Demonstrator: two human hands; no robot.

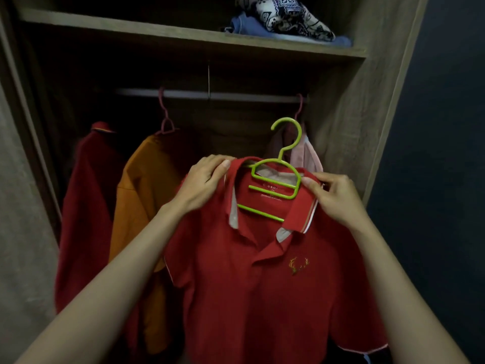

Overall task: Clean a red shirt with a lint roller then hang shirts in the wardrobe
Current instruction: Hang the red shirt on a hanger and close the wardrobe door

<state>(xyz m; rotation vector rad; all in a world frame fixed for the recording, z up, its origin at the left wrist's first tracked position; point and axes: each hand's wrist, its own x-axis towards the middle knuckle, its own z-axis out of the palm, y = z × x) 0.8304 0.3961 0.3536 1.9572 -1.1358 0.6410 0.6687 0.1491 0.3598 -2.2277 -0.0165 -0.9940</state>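
Red polo shirt (262, 285) hangs at centre frame on a lime-green plastic hanger (275, 179), held up in front of the open wardrobe (338, 127) and not yet on the rail (210, 95). Left hand (202, 182) is closed over the shirt's shoulder at the collar, fingers curled onto the fabric; right hand (333, 195) pinches the opposite shoulder, thumb and fingers closed on cloth beside the hanger arm. Judgement: the step in hand is seating the shirt squarely; both shoulder seams should sit evenly on the hanger arms and the collar lie flat before the hook goes to the rail, in the free gap at upper centre. Fabric looks like soft matte knit with pale collar lining and a small embroidered antler motif. Hanger is smooth, tubular, with tiered bars. Orange shirt (147, 206) and dark red garment (86, 206) hang at left.
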